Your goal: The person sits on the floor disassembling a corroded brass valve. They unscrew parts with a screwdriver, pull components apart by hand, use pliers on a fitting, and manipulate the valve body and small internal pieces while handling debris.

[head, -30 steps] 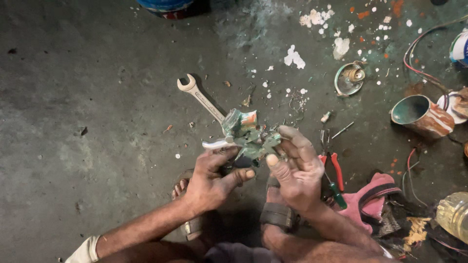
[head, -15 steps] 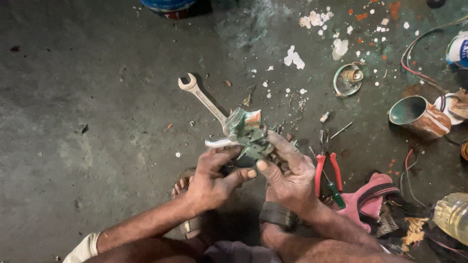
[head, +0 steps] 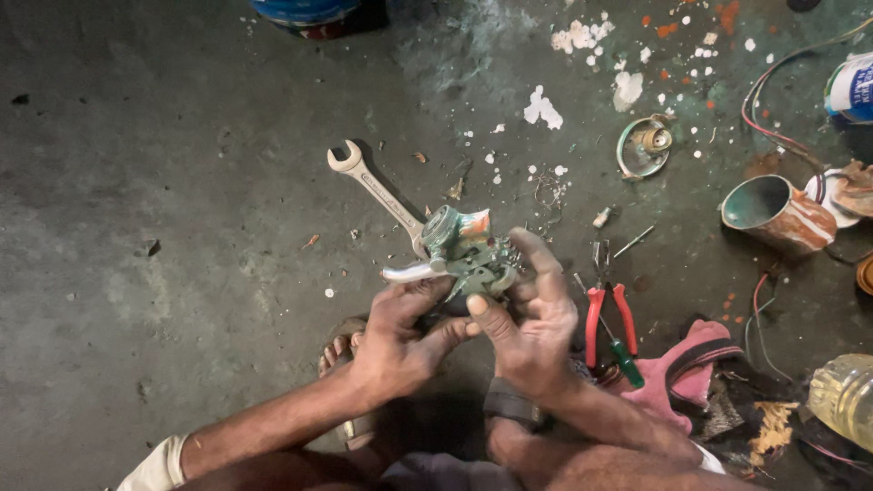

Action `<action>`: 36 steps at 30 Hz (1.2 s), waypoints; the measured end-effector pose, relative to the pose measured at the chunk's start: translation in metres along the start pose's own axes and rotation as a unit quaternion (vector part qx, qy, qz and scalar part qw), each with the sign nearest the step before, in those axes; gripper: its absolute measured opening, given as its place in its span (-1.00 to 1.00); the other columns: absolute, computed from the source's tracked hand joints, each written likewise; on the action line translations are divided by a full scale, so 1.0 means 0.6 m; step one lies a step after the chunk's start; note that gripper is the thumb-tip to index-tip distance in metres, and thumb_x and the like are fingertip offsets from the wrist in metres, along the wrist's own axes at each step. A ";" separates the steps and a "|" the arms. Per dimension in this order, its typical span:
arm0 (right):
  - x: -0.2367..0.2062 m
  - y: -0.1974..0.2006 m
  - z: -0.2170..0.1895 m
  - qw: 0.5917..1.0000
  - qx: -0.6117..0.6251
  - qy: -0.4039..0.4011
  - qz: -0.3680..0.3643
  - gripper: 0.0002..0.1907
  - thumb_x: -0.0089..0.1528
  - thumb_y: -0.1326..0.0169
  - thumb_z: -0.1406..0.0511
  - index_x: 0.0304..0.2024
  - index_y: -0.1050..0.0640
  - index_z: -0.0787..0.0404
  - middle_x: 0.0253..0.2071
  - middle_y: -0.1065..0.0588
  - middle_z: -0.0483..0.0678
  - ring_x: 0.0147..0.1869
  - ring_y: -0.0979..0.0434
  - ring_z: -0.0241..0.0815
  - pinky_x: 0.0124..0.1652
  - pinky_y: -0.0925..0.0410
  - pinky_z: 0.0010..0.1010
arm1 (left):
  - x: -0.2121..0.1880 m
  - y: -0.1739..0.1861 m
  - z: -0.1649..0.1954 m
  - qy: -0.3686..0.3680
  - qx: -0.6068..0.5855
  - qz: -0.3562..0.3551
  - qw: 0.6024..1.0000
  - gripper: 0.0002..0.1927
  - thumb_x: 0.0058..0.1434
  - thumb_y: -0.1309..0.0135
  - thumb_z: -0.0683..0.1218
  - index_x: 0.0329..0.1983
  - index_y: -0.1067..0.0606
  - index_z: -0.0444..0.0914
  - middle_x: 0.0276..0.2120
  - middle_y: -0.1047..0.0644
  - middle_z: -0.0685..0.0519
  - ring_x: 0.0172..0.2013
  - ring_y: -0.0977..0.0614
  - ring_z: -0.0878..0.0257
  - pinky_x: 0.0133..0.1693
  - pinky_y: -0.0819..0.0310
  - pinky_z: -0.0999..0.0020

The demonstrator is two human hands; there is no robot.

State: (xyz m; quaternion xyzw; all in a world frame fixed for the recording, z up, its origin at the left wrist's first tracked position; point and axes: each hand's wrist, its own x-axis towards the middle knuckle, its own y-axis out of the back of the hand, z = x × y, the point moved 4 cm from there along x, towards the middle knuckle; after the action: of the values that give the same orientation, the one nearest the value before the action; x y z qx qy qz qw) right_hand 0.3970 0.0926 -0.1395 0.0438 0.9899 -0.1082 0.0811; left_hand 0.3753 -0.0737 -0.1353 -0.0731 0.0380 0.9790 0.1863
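Observation:
Both of my hands hold a small greenish metal mechanical part (head: 464,250) with a pale lever sticking out to its left, above the concrete floor. My left hand (head: 400,341) grips it from below and from the left, thumb up against its underside. Wrapped around its right side is my right hand (head: 532,318), fingers curled over the top. An open-ended spanner (head: 368,186) lies on the floor just behind the part, partly hidden by it.
Red-handled pliers (head: 605,318) and a green-handled screwdriver (head: 623,359) lie right of my hands, beside a pink cloth (head: 682,368). A cut metal can (head: 773,214), a round metal piece (head: 644,145), wires (head: 773,109), a plastic bottle (head: 841,395) and paint flecks sit at right. My sandalled foot (head: 341,350) is below.
My right hand has shifted over the part, its fingers closing further around the top right side. The part has turned slightly in my hands; the view has barely moved.

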 end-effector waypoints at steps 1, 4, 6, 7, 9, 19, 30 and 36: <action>0.000 0.003 0.000 1.000 0.024 -0.014 0.005 -0.20 0.25 -0.23 0.46 0.47 -0.15 0.34 0.05 -0.57 0.09 0.07 -0.58 -0.25 0.07 -0.48 -0.44 | 0.000 0.002 0.000 -0.009 0.007 0.008 1.000 -0.52 0.14 -0.37 -0.10 0.09 -0.55 -0.38 -0.01 -0.64 -0.12 -0.01 -0.67 0.10 0.05 -0.54 0.23; -0.003 0.005 -0.016 0.998 -0.040 0.044 -0.037 -0.21 0.27 -0.25 0.44 0.46 -0.16 0.32 0.04 -0.59 0.08 0.02 -0.61 -0.29 0.02 -0.50 -0.46 | -0.002 0.006 -0.002 -0.039 0.036 0.023 0.998 -0.50 0.13 -0.37 -0.11 0.10 -0.53 -0.40 0.02 -0.60 -0.16 0.02 -0.64 0.06 0.06 -0.51 0.21; -0.008 0.008 -0.022 0.992 -0.096 0.062 -0.047 -0.19 0.27 -0.27 0.42 0.46 -0.14 0.31 0.04 -0.60 0.10 0.00 -0.62 -0.29 -0.05 -0.50 -0.48 | -0.004 0.008 -0.003 -0.060 0.060 0.020 0.996 -0.50 0.12 -0.37 -0.10 0.09 -0.53 -0.40 0.01 -0.60 -0.16 0.02 -0.64 0.06 0.04 -0.51 0.22; -0.012 0.011 -0.022 0.993 -0.106 0.044 -0.037 -0.16 0.24 -0.28 0.42 0.47 -0.14 0.32 0.04 -0.60 0.12 0.00 -0.62 -0.27 -0.08 -0.50 -0.48 | -0.006 0.008 -0.005 -0.054 0.065 0.019 0.996 -0.50 0.13 -0.37 -0.09 0.08 -0.53 -0.40 0.01 -0.60 -0.16 0.01 -0.64 0.06 0.04 -0.51 0.21; -0.017 0.016 -0.026 0.991 -0.112 0.053 -0.044 -0.12 0.24 -0.27 0.40 0.49 -0.09 0.34 0.09 -0.59 0.16 0.07 -0.62 -0.21 -0.01 -0.49 -0.44 | -0.012 0.010 -0.011 -0.046 0.078 0.019 0.996 -0.51 0.13 -0.37 -0.07 0.07 -0.54 -0.40 0.00 -0.61 -0.14 0.00 -0.66 0.06 0.04 -0.51 0.20; -0.017 0.036 -0.049 0.971 -0.215 0.082 -0.069 -0.05 0.25 -0.32 0.31 0.51 -0.05 0.35 0.04 -0.65 0.14 0.12 -0.70 -0.21 0.13 -0.50 -0.40 | -0.028 -0.008 -0.046 -0.079 0.052 0.062 0.994 -0.47 0.15 -0.40 -0.08 0.10 -0.50 -0.42 -0.04 -0.61 -0.16 -0.06 -0.67 0.09 -0.03 -0.57 0.25; -0.019 0.065 -0.059 0.964 -0.236 0.123 -0.024 0.06 0.12 -0.43 0.20 0.48 -0.10 0.32 -0.11 -0.69 0.04 -0.02 -0.74 -0.26 0.10 -0.49 -0.41 | -0.026 -0.025 -0.042 -0.119 0.043 0.019 0.992 -0.53 0.21 -0.38 -0.09 0.07 -0.48 -0.42 -0.14 -0.63 -0.08 -0.19 -0.69 0.19 -0.14 -0.59 0.34; -0.021 0.067 -0.055 0.975 -0.191 0.103 -0.056 0.04 0.17 -0.42 0.23 0.49 -0.07 0.32 -0.05 -0.69 0.06 0.04 -0.74 -0.23 0.10 -0.53 -0.42 | -0.031 -0.026 -0.046 -0.100 0.074 0.020 0.992 -0.59 0.16 -0.38 -0.09 -0.03 -0.51 -0.40 -0.23 -0.61 -0.06 -0.27 -0.64 0.20 -0.21 -0.53 0.36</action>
State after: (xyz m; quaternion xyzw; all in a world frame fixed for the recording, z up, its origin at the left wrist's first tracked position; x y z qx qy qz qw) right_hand 0.4085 0.1380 -0.1141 -0.0166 0.9962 0.0834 -0.0208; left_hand 0.4017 -0.0684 -0.1606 0.0403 0.0931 0.9795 0.1741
